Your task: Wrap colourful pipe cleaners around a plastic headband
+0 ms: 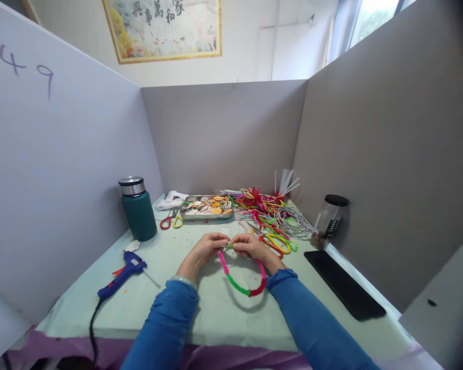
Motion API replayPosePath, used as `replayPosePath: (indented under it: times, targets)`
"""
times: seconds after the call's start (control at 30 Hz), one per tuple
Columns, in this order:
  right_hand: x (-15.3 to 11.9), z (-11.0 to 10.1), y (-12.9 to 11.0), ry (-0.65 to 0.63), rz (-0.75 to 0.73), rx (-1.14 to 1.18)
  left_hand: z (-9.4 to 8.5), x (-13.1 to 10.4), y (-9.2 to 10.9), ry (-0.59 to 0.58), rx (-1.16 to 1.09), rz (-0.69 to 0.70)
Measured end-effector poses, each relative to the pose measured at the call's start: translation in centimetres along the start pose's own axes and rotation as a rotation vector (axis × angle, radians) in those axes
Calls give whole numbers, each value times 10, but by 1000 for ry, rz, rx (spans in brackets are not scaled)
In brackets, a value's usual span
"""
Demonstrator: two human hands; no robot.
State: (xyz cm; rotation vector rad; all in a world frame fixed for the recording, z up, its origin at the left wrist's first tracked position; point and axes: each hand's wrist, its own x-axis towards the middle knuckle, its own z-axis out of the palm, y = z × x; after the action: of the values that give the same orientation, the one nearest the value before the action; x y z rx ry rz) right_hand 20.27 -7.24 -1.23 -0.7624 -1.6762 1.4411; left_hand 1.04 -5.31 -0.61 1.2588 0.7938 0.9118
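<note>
My left hand (208, 248) and my right hand (254, 248) meet over the middle of the table, both closed in a pinch. Between their fingertips is a small light-green piece (230, 246), which looks like part of a fuzzy pipe-cleaner loop. The pipe-cleaner loop (239, 288), wrapped in pink, green and red sections, hangs in a curve below my hands. Its upper ends run up to my fingers, which partly hide them. Just beyond my right hand lie scissors (279, 244) with red and yellow handles.
A metal tray (208, 217) of shell-like pieces and a tangled heap of pipe cleaners (258, 203) lie at the back. At left are a green bottle (139, 216) and a blue glue gun (123, 275). A black slab (343, 285) and a clear jar (328, 222) are at right.
</note>
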Motion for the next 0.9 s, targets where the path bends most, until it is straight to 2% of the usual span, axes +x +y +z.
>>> replayPosePath:
  times: [0.3, 0.5, 0.7, 0.9]
  targets:
    - [6, 2, 4, 162, -54, 54, 10, 2, -1, 141, 110, 113]
    - [9, 2, 7, 253, -63, 50, 15, 3, 0, 190, 147, 171]
    - [8, 3, 7, 267, -66, 9, 18, 2, 2, 239, 190, 177]
    - [8, 6, 4, 240, -84, 27, 19, -1, 4, 228, 181, 116]
